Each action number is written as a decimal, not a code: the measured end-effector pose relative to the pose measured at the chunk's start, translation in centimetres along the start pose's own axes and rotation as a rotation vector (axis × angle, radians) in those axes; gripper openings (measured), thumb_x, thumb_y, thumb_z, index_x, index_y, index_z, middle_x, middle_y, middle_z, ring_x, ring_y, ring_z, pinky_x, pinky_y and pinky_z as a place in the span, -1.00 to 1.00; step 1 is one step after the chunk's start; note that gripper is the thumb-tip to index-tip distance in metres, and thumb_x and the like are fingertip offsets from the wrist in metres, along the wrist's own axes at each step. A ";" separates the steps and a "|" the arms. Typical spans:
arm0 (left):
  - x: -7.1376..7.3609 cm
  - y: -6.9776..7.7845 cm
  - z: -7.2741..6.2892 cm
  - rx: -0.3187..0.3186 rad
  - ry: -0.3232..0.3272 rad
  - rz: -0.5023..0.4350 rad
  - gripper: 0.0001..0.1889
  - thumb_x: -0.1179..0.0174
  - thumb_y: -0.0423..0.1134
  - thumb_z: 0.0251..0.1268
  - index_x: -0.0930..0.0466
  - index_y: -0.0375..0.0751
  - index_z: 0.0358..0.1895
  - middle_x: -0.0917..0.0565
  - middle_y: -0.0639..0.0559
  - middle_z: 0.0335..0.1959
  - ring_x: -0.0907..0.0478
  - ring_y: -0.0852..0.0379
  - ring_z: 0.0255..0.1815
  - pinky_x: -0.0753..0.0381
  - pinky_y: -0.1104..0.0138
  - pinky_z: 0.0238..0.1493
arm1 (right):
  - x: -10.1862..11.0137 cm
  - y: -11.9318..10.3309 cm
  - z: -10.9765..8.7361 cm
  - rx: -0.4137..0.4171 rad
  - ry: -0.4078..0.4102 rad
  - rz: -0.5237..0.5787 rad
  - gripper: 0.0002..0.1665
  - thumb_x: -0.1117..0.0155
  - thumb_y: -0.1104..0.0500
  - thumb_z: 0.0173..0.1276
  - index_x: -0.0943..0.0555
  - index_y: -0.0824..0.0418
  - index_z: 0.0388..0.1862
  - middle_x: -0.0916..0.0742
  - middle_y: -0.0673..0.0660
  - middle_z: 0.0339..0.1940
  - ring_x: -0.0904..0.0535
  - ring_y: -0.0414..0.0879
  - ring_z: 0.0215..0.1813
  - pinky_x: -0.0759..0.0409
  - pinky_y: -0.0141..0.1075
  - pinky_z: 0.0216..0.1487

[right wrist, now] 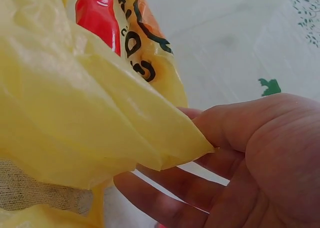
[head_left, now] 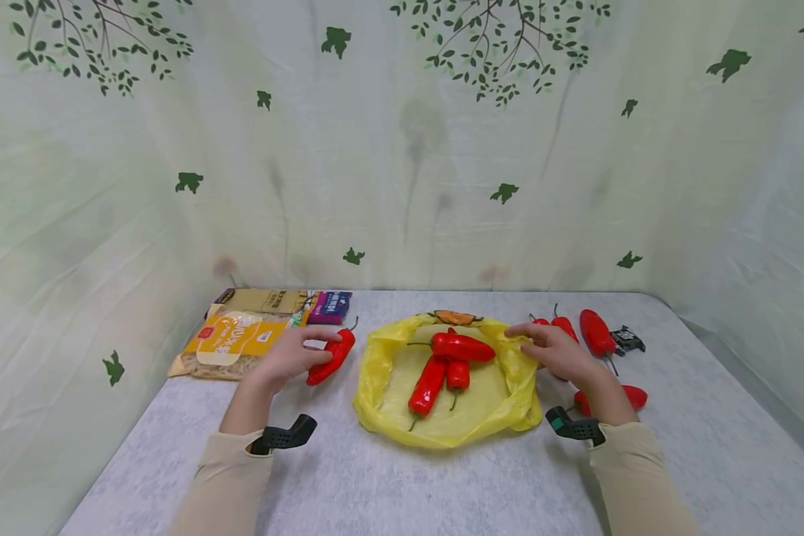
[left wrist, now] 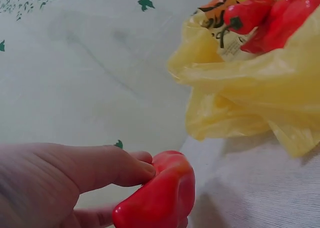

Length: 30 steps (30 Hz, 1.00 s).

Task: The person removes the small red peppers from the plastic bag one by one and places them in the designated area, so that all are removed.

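My left hand holds a long red pepper between thumb and fingers, left of a yellow plastic bag. In the left wrist view that pepper shows its glossy side, with part of the fingers hidden behind it. The bag stands with its mouth wide and its rim rolled into a ring. Inside lie several red peppers, one across the others. On the bag's right side, my right hand pinches the rim, and the right wrist view shows the yellow film between thumb and forefinger.
Several more red peppers lie right of the bag, partly behind my right hand and wrist. A small black packet is beside them. At the back left, an orange food bag overlaps a tan packet near a purple one.
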State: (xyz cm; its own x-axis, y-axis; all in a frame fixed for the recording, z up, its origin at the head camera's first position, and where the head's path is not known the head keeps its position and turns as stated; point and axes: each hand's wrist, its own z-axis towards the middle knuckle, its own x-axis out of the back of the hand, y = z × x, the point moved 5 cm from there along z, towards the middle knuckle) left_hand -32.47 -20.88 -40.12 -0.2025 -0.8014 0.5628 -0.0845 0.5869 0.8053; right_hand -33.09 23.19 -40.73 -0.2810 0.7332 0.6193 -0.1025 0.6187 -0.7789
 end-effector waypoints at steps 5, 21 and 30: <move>-0.6 -0.3 0.2 0.012 -0.009 0.076 -0.64 -0.28 -0.27 0.29 -0.65 -0.13 0.16 -0.51 -0.26 0.31 -0.53 -0.13 0.13 -0.72 0.23 -0.02 | -0.1 -0.1 -0.1 0.008 -0.004 -0.013 -0.56 -0.15 0.14 0.49 -0.54 0.05 0.32 -0.49 0.26 0.43 -0.50 0.12 0.23 -0.71 -0.20 0.04; -1.4 -0.8 0.2 0.077 -0.045 0.094 -0.58 -0.35 -0.28 0.22 -0.60 -0.07 0.18 -0.45 -0.29 0.32 -0.52 -0.07 0.03 -0.73 0.30 -0.19 | -0.9 -0.7 0.1 0.033 -0.035 -0.026 -0.59 -0.13 0.13 0.50 -0.56 0.07 0.30 -0.52 0.24 0.40 -0.51 0.14 0.26 -0.71 -0.17 0.08; -1.2 -0.7 0.1 0.061 -0.039 0.085 -0.59 -0.36 -0.24 0.24 -0.57 -0.11 0.16 -0.42 -0.30 0.32 -0.56 -0.04 -0.02 -0.75 0.26 -0.19 | -1.1 -0.7 0.4 0.018 -0.040 -0.019 -0.59 -0.15 0.13 0.48 -0.58 0.04 0.28 -0.53 0.22 0.38 -0.55 0.06 0.18 -0.72 -0.19 0.04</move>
State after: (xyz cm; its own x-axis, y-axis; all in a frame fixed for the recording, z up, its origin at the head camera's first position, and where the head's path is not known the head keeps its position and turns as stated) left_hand -32.24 -20.29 -41.39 -0.2492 -0.7442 0.6197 -0.1249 0.6592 0.7415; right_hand -33.04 21.84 -40.87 -0.3167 0.7091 0.6300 -0.1248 0.6272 -0.7688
